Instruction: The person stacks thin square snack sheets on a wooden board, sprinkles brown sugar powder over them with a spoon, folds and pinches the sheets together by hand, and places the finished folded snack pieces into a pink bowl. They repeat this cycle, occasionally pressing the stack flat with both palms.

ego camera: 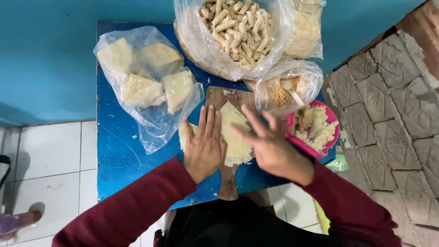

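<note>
1. Head view: the pale wrapper sheet (235,132) lies on the wooden board (218,98), straight ahead, its long side running away from me. My left hand (205,144) presses flat on it, fingers together; my right hand (270,144) hovers spread beside it.
2. The sheet's left part is hidden under my left hand; the right hand is blurred.

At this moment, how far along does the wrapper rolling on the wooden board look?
Done: a clear plastic bag holds many finished pale rolls. In hand: the left hand lies flat on a pale thin wrapper sheet on the brown wooden cutting board, with the right hand over it, fingers spread. Left: the pink bowl holds mashed filling, and another bag holds stacked wrappers.
</note>
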